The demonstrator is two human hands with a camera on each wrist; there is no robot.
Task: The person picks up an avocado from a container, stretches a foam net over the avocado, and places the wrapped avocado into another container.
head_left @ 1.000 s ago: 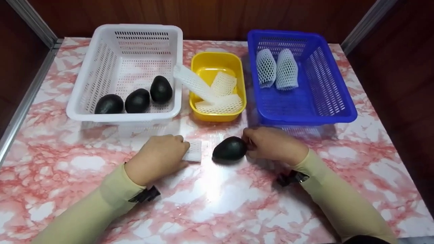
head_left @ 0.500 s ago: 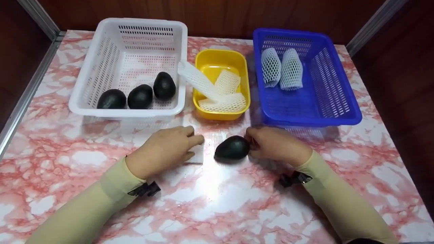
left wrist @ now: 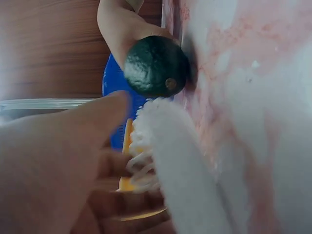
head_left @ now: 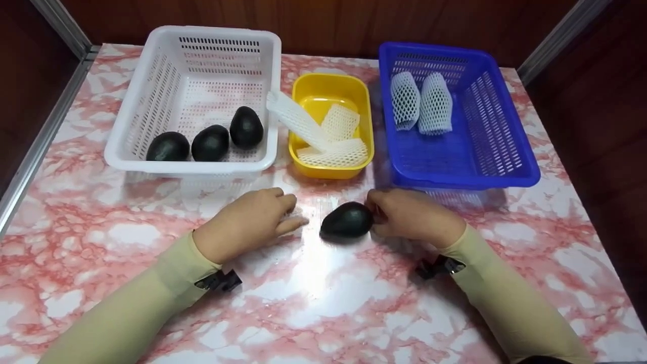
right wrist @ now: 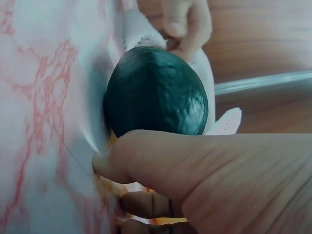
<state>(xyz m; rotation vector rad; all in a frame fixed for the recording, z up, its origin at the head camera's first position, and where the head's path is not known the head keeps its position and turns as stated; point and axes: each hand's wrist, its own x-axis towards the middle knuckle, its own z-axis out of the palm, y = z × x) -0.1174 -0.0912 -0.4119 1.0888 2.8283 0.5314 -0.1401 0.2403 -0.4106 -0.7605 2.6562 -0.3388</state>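
Note:
A dark green avocado (head_left: 347,221) lies on the table between the hands, its narrow end toward the left hand. Right at its blunt end, my right hand (head_left: 412,215) has its fingers bent down by the table, and the thumb (right wrist: 122,163) overlaps the fruit's edge in the right wrist view. To the avocado's left is my left hand (head_left: 247,222), thumb held apart and fingers at the mouth of a white foam net sleeve (left wrist: 178,156). From the head that sleeve is hidden under the hand.
A white basket (head_left: 192,167) with three avocados (head_left: 210,143) stands at the back left. Behind the hands is a yellow tub (head_left: 331,173) holding several foam nets (head_left: 333,154). The blue basket (head_left: 465,179) at right holds two net-covered pieces (head_left: 434,103).
My left hand has loosened its grip on the foam sleeve, parting thumb from fingers and shifting right over it. The right hand and avocado have stayed together; the view has tilted slightly.

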